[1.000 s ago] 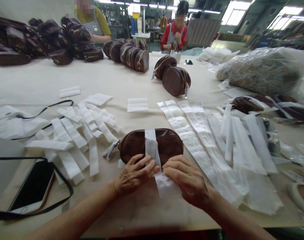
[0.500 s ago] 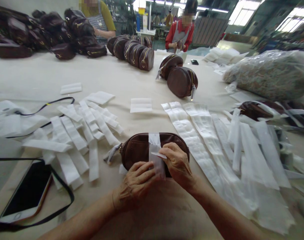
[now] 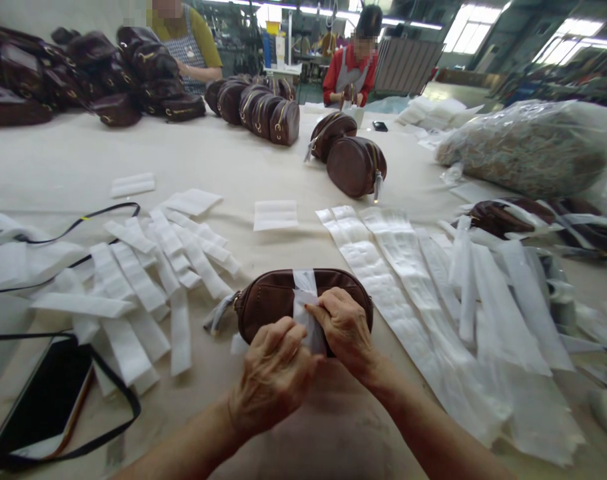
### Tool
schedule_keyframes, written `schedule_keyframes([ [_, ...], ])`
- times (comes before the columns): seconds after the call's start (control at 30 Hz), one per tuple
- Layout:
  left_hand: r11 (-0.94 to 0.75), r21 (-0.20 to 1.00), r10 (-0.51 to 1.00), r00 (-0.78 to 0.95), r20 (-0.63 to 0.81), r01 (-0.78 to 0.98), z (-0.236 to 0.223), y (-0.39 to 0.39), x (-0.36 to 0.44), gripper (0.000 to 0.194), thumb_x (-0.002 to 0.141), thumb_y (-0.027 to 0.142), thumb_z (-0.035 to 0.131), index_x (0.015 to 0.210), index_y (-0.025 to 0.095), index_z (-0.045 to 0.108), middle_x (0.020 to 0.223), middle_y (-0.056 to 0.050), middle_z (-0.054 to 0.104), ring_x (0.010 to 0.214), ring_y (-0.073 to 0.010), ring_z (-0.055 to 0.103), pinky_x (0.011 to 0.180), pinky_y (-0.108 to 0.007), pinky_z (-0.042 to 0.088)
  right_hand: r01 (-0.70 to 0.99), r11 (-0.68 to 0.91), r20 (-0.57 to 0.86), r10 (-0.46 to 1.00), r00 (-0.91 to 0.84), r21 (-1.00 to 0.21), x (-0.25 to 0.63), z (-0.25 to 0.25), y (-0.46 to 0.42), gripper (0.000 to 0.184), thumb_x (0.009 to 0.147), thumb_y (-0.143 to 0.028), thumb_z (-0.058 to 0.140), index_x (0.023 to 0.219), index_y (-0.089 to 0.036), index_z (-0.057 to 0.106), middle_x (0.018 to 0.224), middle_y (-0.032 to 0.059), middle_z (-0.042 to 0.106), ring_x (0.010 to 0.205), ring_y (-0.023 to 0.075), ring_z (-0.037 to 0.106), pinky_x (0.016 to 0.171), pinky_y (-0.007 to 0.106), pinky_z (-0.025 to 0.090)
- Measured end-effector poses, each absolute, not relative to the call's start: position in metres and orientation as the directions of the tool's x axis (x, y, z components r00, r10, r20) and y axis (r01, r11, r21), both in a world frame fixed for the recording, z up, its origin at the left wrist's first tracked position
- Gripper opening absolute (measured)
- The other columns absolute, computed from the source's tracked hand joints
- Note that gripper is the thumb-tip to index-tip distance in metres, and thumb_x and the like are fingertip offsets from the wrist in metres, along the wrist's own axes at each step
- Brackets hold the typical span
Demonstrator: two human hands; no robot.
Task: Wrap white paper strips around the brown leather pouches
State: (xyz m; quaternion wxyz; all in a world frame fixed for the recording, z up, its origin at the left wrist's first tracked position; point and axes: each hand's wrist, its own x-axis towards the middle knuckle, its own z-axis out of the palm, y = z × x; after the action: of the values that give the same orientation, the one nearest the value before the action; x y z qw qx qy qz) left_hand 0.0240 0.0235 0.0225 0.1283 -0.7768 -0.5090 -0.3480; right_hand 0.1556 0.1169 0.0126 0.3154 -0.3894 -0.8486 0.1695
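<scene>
A small brown leather pouch (image 3: 268,303) lies on the table right in front of me, with a white paper strip (image 3: 304,288) wrapped across its middle. My left hand (image 3: 273,373) is closed and presses the near end of the strip against the pouch's front. Beside it, my right hand (image 3: 344,328) pinches the same strip with fingers curled on the pouch's face. Both hands touch each other over the strip.
Short white strips (image 3: 148,280) lie scattered at left, longer ones (image 3: 433,280) at right. A phone (image 3: 38,407) with a black strap sits near left. More brown pouches (image 3: 356,163) stand behind, a filled plastic bag (image 3: 523,147) at right. Two other people work across the table.
The loose lower end of the strip has been folded up against the pouch. Both hands have moved forward and closer together onto the pouch's front.
</scene>
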Motion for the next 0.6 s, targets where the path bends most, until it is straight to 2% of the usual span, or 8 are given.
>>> schedule_keyframes([
  [0.07,-0.395,0.090,0.707,0.240,0.665,0.914,0.020,0.035,0.026,0.009,0.087,0.012,0.048,0.088,0.013,0.057,0.088,-0.009,0.061,0.089,-0.0217,0.056,0.077,-0.035,0.050,0.536,0.641,0.410,0.766,-0.496,-0.549,0.156,0.012,0.118,0.028,0.088,-0.021,0.053,0.061,-0.020,0.051,0.068,0.0007,0.055,0.067,0.0146,0.051,0.063,0.025,0.039],
  [0.17,-0.390,0.066,0.745,0.272,0.609,0.919,0.013,0.048,0.025,0.021,0.090,0.011,0.038,0.102,0.010,0.055,0.093,-0.011,0.060,0.089,-0.0225,0.054,0.079,-0.036,0.051,0.537,0.622,0.392,0.780,-0.488,-0.569,0.156,0.012,0.119,0.025,0.086,-0.015,0.050,0.062,-0.020,0.053,0.068,0.0017,0.056,0.067,0.0155,0.053,0.064,0.026,0.040],
  [0.3,-0.388,0.081,0.764,0.271,0.585,0.918,0.007,0.050,0.024,0.029,0.088,0.009,0.038,0.114,0.005,0.050,0.099,-0.014,0.057,0.094,-0.0249,0.052,0.085,-0.040,0.050,0.572,0.560,0.330,0.824,-0.461,-0.599,0.155,0.014,0.120,0.017,0.083,-0.013,0.051,0.068,-0.019,0.056,0.074,0.0033,0.061,0.070,0.0168,0.056,0.066,0.027,0.042],
  [0.4,-0.370,0.033,0.774,0.288,0.565,0.929,0.005,0.048,0.025,0.036,0.087,0.009,0.039,0.121,0.002,0.046,0.109,-0.018,0.054,0.100,-0.0278,0.050,0.087,-0.042,0.049,0.605,0.509,0.301,0.858,-0.417,-0.612,0.152,0.018,0.122,0.013,0.081,-0.014,0.053,0.070,-0.020,0.057,0.075,0.0030,0.061,0.069,0.0168,0.057,0.065,0.027,0.041],
  [0.6,-0.325,-0.004,0.799,0.277,0.534,0.946,0.002,0.048,0.024,0.042,0.085,0.008,0.039,0.126,0.000,0.043,0.121,-0.021,0.052,0.106,-0.0301,0.049,0.087,-0.042,0.047,0.677,0.400,0.220,0.915,-0.339,-0.618,0.146,0.024,0.124,0.008,0.079,-0.017,0.057,0.072,-0.019,0.058,0.076,0.0037,0.062,0.068,0.0174,0.057,0.065,0.029,0.042],
])
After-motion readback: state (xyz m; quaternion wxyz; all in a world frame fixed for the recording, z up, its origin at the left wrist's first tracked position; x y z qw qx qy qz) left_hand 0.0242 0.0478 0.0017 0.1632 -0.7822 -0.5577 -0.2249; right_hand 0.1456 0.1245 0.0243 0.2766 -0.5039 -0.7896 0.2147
